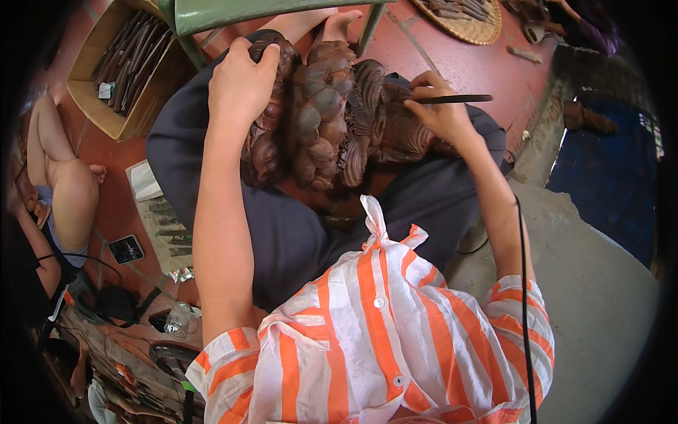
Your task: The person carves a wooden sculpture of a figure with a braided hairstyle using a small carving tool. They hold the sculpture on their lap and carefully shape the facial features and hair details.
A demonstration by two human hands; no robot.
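A dark brown wood carving (321, 116), covered in rounded lobes and grooved, leaf-like folds, lies across my lap between my knees. My left hand (244, 78) rests over the top of its left part, with the fingers curled round the wood. Above the grooved right side, my right hand (439, 109) pinches a slim dark carving tool (466, 99) whose long end sticks out to the right. The tool's working tip is hidden by my fingers and the carving.
A cardboard box (85, 88) of dark slender tools stands at the far left. A green stool (268, 15) is just ahead. Tools lie on a board (157, 212) and in a woven tray (487, 32). A black cable (525, 297) hangs by my right arm. Another person's legs (74, 184) are at left.
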